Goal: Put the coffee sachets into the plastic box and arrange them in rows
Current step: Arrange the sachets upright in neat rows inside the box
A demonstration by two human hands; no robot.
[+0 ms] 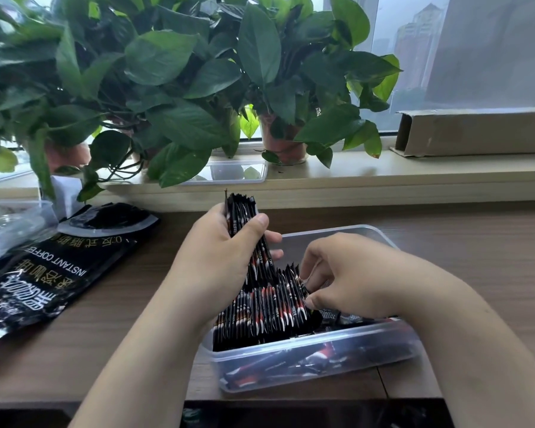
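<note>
**A:** What does the head view show?

**B:** A clear rectangular plastic box [322,340] sits on a brown wooden table [451,257]. A row of black-and-red coffee sachets [269,313] stands on edge inside it, with loose sachets [291,364] lying flat along the front.

**A:** And the hands?

**B:** The left hand [223,254] grips a fanned bundle of sachets [241,217] upright over the row. The right hand [349,276], fingers curled, pinches the row's right end.

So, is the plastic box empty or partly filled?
Partly filled: coffee sachets stand on edge in a row inside the plastic box, others lie flat along its near wall.
</note>
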